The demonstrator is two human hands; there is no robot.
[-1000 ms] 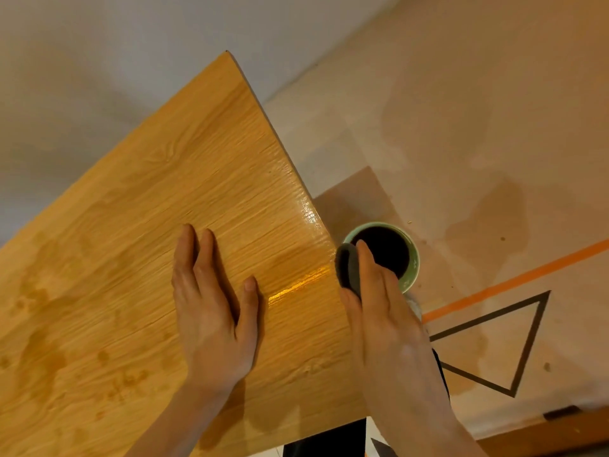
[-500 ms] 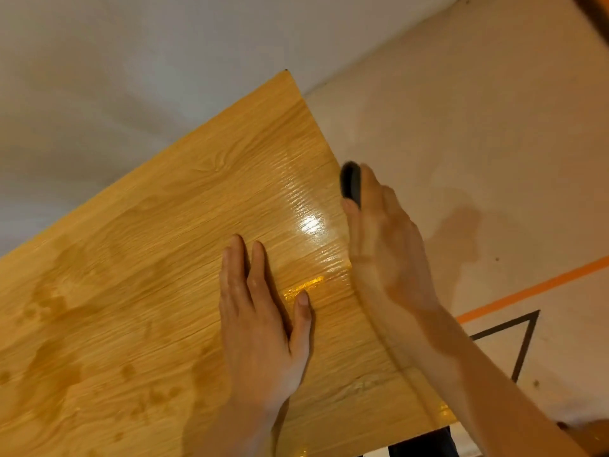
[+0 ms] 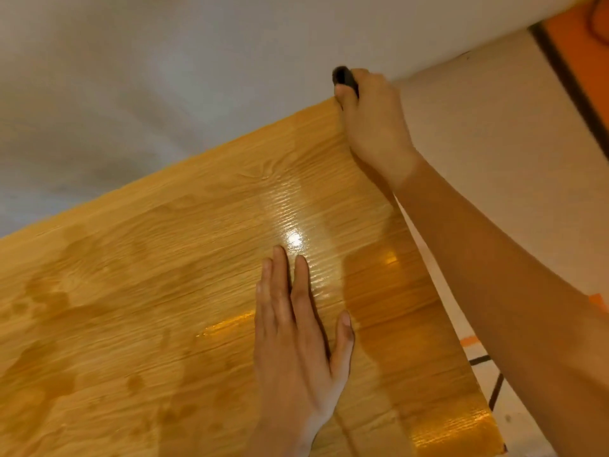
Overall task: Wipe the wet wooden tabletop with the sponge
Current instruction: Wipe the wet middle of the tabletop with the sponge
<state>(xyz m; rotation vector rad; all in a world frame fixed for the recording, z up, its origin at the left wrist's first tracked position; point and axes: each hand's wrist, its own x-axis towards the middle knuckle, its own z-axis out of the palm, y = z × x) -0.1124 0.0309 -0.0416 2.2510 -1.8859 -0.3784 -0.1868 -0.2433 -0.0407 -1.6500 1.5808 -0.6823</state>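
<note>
The wooden tabletop (image 3: 148, 291) fills the lower left, with darker wet patches on its left part and a shiny glare near the middle. My left hand (image 3: 296, 344) lies flat on the wood, palm down, fingers together, holding nothing. My right hand (image 3: 372, 120) reaches out to the table's far right corner, fingers closed around a dark sponge (image 3: 344, 77). Only the sponge's dark end shows above my fingers; the rest is hidden in the hand.
A pale wall (image 3: 164, 77) runs behind the table's far edge. To the right lies a light floor (image 3: 494, 143) with orange tape (image 3: 598, 303) and dark line markings (image 3: 494, 387). An orange surface with a dark border (image 3: 573, 44) sits at the upper right.
My right hand has carried the sponge from beside a green cup along the table's right edge to the far corner. The cup has left the view. My left hand stays flat on the wood.
</note>
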